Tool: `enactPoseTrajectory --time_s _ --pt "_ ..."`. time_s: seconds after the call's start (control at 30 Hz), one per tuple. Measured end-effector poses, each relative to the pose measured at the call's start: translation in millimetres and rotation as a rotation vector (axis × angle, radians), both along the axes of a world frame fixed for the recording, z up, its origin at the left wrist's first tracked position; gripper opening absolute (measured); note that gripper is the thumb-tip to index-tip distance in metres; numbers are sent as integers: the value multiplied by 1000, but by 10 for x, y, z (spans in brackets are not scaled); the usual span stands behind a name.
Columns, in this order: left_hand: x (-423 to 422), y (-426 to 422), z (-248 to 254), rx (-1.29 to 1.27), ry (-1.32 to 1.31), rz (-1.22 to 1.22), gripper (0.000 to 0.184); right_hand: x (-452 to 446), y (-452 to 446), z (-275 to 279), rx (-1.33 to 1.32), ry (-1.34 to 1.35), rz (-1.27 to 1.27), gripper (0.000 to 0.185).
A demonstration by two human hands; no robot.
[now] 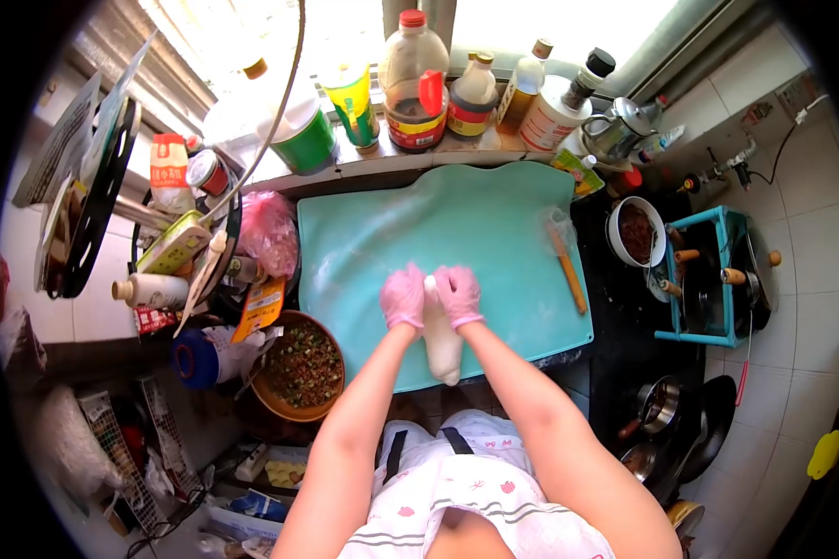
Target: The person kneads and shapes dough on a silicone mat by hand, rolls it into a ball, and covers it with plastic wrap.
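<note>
A long, pale roll of dough [443,347] lies lengthwise on the turquoise mat [373,224], its thick near end at the mat's front edge. My left hand [404,296], in a thin pink glove, is closed against the dough's left side near its far end. Opposite it, my right hand [459,294], gloved the same way, curls its fingers over the right side. The fingertips of both hands are partly hidden. Toward the mat's right edge rests a wooden rolling pin [569,272], with a crumpled clear plastic bag [556,224] by its far end.
An orange bowl of chopped filling [298,365] stands at the left front of the mat. Bottles, including a large red-capped one [415,84], line the windowsill. To the right are a white bowl of dark red food [636,233] and a blue rack [704,279].
</note>
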State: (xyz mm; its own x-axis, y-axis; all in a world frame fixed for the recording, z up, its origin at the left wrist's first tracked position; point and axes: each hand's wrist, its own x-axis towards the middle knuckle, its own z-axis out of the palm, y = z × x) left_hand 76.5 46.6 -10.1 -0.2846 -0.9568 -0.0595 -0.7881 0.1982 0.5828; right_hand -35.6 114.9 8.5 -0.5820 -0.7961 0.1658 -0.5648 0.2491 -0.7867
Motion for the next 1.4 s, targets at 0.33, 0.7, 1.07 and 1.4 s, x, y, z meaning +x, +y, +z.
enactPoseTrajectory --time_s 0.33,0.7,1.07,1.4 --pt "-180 350 -81 -231 -322 27 47 178 -20 -237 8 332 -126 13" --pt "-460 -359 91 -7 -339 60 46 -99 -727 -293 330 341 -48 16" --pt "-312 -473 -62 -330 400 242 44 -120 -646 -440 162 284 77 35" --pt "-73 614 465 -152 30 11 47 225 248 158 105 281 -47 34"
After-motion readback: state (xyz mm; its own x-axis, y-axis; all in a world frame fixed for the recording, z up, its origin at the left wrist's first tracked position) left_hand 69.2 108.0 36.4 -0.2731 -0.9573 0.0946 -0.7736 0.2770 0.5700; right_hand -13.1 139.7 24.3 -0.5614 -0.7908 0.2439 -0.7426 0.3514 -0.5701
